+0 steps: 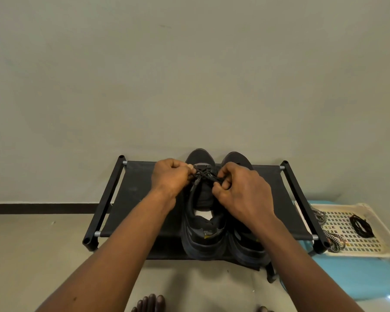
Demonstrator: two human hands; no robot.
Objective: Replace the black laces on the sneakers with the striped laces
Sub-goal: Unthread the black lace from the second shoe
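Head view: left grip (170, 174) and right grip (236, 188) pinch black lace (206, 175), strung 9-to-3 between them; striped laces (334, 240) at 4 o'clock, nearer right grip.

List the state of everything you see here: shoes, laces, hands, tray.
left sneaker: on the rack, black lace threaded near the toe.
right sneaker: beside it, lacing hidden by the arm.
left hand: pinching the black lace.
right hand: pinching the same lace.
striped laces: loose, draped over the tray edge.
spare black bundle: coiled in the tray.
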